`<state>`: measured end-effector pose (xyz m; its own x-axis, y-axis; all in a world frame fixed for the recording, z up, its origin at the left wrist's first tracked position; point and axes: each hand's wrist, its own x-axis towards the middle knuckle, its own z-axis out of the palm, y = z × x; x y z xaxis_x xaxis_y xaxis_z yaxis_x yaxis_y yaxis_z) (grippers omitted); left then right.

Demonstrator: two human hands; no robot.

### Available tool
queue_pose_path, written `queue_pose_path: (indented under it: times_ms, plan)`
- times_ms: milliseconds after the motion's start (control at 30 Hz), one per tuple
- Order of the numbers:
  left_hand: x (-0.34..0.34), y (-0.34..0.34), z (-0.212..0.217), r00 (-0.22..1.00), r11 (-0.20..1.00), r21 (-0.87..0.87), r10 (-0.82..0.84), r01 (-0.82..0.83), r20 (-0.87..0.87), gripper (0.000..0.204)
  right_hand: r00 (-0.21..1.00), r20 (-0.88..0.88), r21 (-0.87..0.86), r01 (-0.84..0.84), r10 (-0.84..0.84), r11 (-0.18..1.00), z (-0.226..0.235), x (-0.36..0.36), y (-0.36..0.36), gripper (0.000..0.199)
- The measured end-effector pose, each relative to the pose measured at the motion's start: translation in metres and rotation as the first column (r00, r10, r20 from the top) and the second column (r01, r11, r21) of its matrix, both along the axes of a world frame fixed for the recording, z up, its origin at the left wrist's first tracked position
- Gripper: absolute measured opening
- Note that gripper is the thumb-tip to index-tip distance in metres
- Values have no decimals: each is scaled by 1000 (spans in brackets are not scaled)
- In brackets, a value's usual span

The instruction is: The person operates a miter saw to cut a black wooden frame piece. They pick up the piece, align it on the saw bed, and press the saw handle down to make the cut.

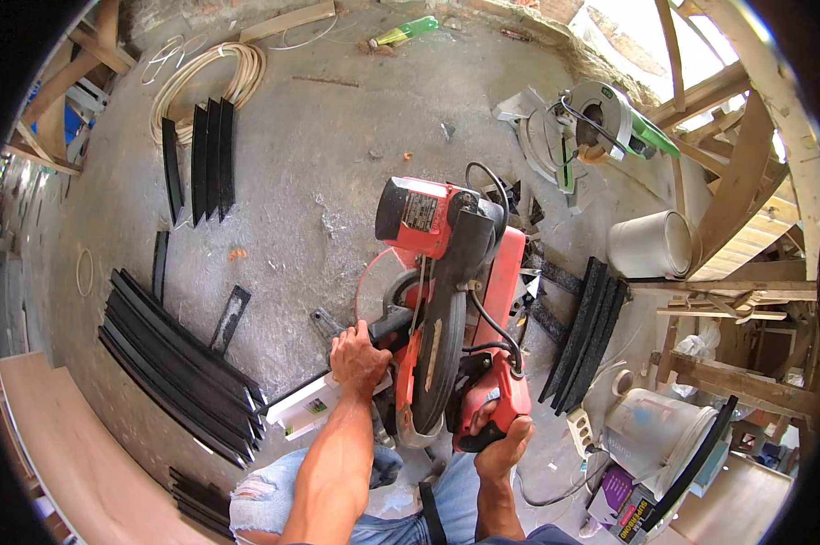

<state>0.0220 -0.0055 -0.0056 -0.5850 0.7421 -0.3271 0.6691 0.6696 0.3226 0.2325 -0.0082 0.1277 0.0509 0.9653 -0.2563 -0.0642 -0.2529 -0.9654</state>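
The person is crouching on the concrete floor (337,163) over a red chop saw (446,300), which is sitting at the middle of the scene. The right hand (501,440) is wrapping tight around the saw's handle (492,400) at the near end of the saw, fingers closed on the grip. The left hand (357,359) is pressing down, fingers curled, on a white strip (305,404) that is lying across the saw's base on the saw's left side and sticking out further left over the floor. The two hands are well apart, one on each side of the blade guard (437,354).

Left of the saw, a stack of long black strips (178,363) is lying on the floor, and a single short black piece (230,318) is lying between that stack and the saw. Further off, beyond the saw and to its left, four more black strips (201,159) are resting side by side, touching a coil of pale hose (214,73). Right of the saw, another bundle of black strips (582,331) is lying just beside its base. Beyond that, a second saw with a green handle (601,123) is sitting near a wooden frame (746,182). A white bucket (651,245) is lying on its side right of the red saw, and another white bucket (651,431) is standing nearer the person.
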Motion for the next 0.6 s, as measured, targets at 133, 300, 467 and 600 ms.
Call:
queue_pose_path:
  times_ms: [133,300,467,600]
  plan:
    - [0,0,-4,1000,999,37,2,-1,-10,41,1000,-14,-13,17,-17,1000,2,-1,1,81]
    - [-3,-6,-3,1000,1000,-18,-16,16,-5,45,999,-31,-37,33,-34,999,3,-2,-2,82]
    - [-1,-1,-1,999,999,-24,-28,28,24,46,999,-26,-26,35,-36,999,3,-1,0,82]
    - [-1,-3,0,1000,1000,13,-5,5,4,43,999,-28,-16,35,-35,999,2,1,-1,78]
